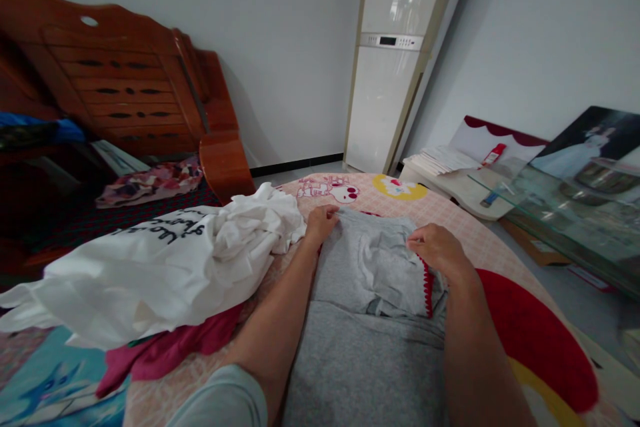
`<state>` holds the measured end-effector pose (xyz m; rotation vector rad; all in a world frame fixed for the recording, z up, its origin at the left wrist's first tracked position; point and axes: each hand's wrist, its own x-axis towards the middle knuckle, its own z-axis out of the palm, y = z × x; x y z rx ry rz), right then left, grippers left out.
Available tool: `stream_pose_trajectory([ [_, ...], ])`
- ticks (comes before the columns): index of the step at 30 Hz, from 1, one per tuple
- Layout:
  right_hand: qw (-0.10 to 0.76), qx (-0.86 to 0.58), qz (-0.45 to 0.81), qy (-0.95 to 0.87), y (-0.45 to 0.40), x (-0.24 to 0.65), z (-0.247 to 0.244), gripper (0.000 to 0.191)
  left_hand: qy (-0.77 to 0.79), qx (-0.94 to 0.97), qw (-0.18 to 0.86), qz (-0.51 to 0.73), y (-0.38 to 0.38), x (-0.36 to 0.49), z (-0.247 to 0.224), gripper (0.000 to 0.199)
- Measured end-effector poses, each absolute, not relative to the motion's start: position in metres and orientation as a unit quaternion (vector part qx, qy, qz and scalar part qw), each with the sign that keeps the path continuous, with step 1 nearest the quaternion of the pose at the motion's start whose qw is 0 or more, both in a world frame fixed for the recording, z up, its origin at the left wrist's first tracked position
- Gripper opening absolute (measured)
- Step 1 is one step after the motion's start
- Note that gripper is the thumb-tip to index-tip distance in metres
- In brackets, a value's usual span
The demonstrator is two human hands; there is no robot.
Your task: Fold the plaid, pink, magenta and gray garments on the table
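A grey knit garment point(370, 353) with red zigzag trim lies before me, its far part folded over and crumpled in the middle. At its far left corner my left hand point(323, 223) has thumb and fingers pinched on the cloth. My right hand point(439, 250) is closed on the right side of the same garment, just above the red trim; part of the cloth is hidden behind the wrist. Left of my left arm, a white shirt point(165, 273) with black lettering lies heaped over a dark pink cloth point(200, 347).
The garments rest on a bed-like surface with a pink checked cover point(480, 233). A carved wooden chair point(125, 80) stands at the left, a tall white air conditioner point(385, 93) at the back. To the right are a glass shelf point(565, 240) and a low white cabinet point(440, 187) holding papers.
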<state>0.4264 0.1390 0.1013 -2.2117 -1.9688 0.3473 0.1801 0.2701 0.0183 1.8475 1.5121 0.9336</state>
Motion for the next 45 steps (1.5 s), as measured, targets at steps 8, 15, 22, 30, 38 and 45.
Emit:
stream_pose_trajectory([
  [8, -0.023, -0.719, 0.067, -0.692, 0.163, 0.398, 0.053, 0.020, 0.515, 0.806, 0.149, 0.251, 0.268, 0.180, 0.005, 0.033],
  [15, 0.037, -0.774, 0.094, -0.626, 0.163, 0.416, 0.063, 0.021, 0.589, 0.750, 0.120, 0.277, 0.270, 0.178, 0.004, 0.016],
  [22, 0.035, -0.807, 0.066, -0.585, 0.160, 0.435, 0.061, 0.024, 0.526, 0.765, 0.149, 0.339, 0.260, 0.186, 0.024, 0.031],
  [30, 0.035, -0.796, 0.087, -0.598, 0.161, 0.436, 0.057, 0.014, 0.281, 0.925, 0.214, 0.143, 0.236, 0.218, 0.005, 0.053],
  [38, 0.044, -0.765, 0.166, -0.621, 0.144, 0.454, 0.072, 0.008, 0.286, 0.925, 0.228, 0.104, 0.230, 0.205, 0.014, 0.064],
  [45, 0.262, -0.774, 0.176, -0.548, 0.128, 0.459, 0.064, 0.011, 0.294, 0.917, 0.240, 0.124, 0.181, 0.196, 0.022, 0.055],
])
